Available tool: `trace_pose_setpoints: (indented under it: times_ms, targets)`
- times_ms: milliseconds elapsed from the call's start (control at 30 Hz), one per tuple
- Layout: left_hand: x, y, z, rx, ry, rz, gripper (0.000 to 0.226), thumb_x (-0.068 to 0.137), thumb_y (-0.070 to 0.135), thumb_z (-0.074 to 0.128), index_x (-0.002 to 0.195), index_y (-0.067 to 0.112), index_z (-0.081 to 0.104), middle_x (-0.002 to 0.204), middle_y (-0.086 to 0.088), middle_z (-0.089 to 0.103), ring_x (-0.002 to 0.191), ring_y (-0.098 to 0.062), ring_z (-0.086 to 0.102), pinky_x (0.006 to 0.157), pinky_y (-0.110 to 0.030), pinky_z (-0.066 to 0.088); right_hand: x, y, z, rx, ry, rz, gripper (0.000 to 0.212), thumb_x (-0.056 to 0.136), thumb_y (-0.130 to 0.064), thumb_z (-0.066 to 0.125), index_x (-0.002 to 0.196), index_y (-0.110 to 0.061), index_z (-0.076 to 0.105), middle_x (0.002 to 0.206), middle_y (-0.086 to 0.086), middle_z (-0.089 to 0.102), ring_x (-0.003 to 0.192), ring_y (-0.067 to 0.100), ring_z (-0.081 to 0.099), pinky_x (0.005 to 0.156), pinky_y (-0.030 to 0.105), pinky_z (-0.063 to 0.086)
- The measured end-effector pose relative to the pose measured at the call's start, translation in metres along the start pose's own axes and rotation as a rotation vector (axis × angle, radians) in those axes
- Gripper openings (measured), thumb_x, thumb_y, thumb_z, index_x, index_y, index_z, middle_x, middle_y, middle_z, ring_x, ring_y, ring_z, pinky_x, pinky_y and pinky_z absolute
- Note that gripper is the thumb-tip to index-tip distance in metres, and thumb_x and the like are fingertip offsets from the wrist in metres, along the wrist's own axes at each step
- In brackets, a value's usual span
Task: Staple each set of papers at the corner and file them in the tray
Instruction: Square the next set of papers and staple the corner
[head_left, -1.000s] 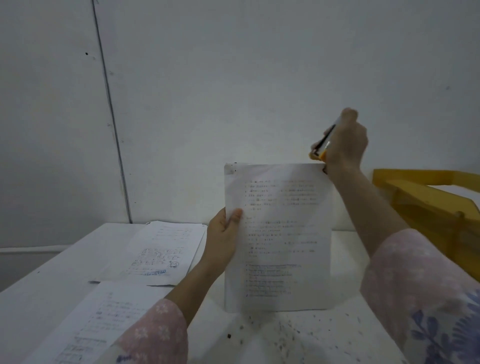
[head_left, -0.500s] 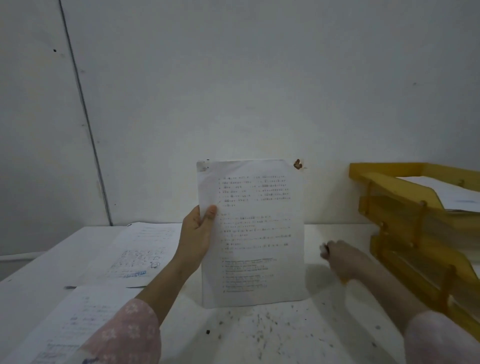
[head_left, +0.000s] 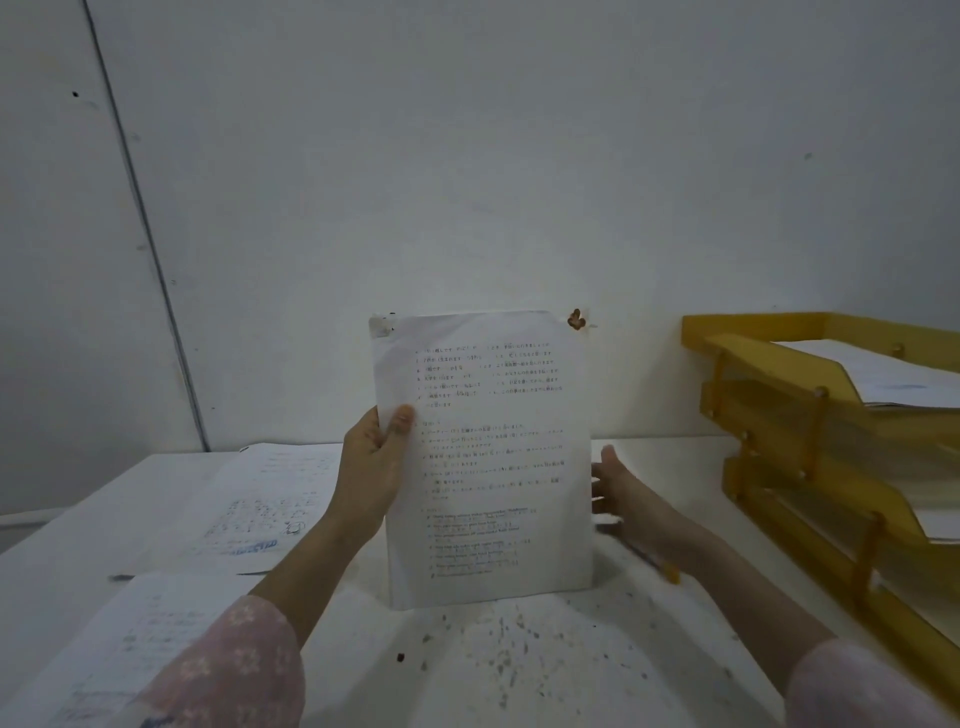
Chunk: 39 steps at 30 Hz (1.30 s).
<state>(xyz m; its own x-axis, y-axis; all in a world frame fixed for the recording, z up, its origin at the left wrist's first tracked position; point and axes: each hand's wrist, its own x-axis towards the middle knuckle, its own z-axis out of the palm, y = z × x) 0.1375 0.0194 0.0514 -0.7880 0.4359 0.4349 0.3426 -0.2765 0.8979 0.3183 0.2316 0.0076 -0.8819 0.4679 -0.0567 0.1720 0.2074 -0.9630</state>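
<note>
My left hand (head_left: 371, 467) pinches the paper set (head_left: 485, 457) upright above the surface (head_left: 545, 670), thumb on its left edge. My right hand (head_left: 631, 496) is beside it, fingers (head_left: 602, 475) spread and empty. The stapler (head_left: 657, 564) appears set down; this set now needs filing. The yellow tray (head_left: 779, 364) top tier holds sheets; loose papers (head_left: 260, 504) remain left, unfiled.

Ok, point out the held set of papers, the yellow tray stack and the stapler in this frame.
held set of papers (head_left: 498, 467): head view, middle of the front sheet.
yellow tray stack (head_left: 753, 358): head view, front rim of the top tray.
stapler (head_left: 667, 571): head view, yellow end beside the right forearm, lying on the table.
</note>
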Motion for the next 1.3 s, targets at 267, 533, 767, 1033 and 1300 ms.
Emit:
trace_pose_setpoints:
  times_ms: [267,533,767,1033,1300]
  targets:
    - [-0.003,0.002,-0.002,-0.034,0.021,0.008,0.016,0.094,0.032,0.051,0.098,0.022,0.063,0.094,0.007,0.072,0.076,-0.006,0.071,0.060,-0.020,0.056,-0.005,0.017,0.028,0.237,0.052,-0.217,0.050,0.082,-0.011,0.070,0.128,-0.022,0.052,0.119,-0.002,0.068,0.106,0.017,0.067,0.087,0.038,0.056]
    - [-0.005,0.003,0.003,-0.017,0.016,0.040,0.014,0.095,0.034,0.049,0.098,0.027,0.060,0.090,0.010,0.071,0.074,-0.006,0.070,0.058,-0.022,0.057,-0.002,0.038,0.049,0.171,0.125,-0.245,0.052,0.085,-0.016,0.070,0.125,-0.038,0.045,0.128,-0.012,0.059,0.117,0.010,0.058,0.099,0.040,0.050]
    - [-0.004,0.002,0.002,0.017,0.021,0.062,0.009,0.094,0.030,0.052,0.100,0.028,0.059,0.093,0.010,0.068,0.072,0.000,0.069,0.055,-0.016,0.054,-0.003,0.037,0.048,0.145,0.146,-0.258,0.047,0.086,-0.010,0.068,0.121,-0.034,0.048,0.124,-0.011,0.063,0.109,0.007,0.063,0.090,0.030,0.055]
    - [-0.003,0.009,0.010,-0.036,0.036,0.091,0.008,0.096,0.025,0.051,0.094,0.027,0.059,0.087,0.012,0.069,0.071,0.000,0.069,0.055,-0.015,0.053,-0.005,0.027,0.047,0.077,0.188,-0.291,0.043,0.090,-0.008,0.062,0.115,-0.038,0.045,0.118,-0.017,0.058,0.109,0.002,0.058,0.086,0.020,0.053]
    - [-0.032,-0.039,0.010,0.028,0.019,-0.047,0.009,0.094,0.027,0.053,0.095,0.034,0.060,0.085,0.015,0.071,0.075,-0.002,0.070,0.055,-0.015,0.054,-0.008,0.049,0.054,0.032,0.170,-0.234,0.047,0.093,-0.009,0.058,0.129,-0.035,0.040,0.127,-0.017,0.055,0.118,0.002,0.053,0.091,0.016,0.049]
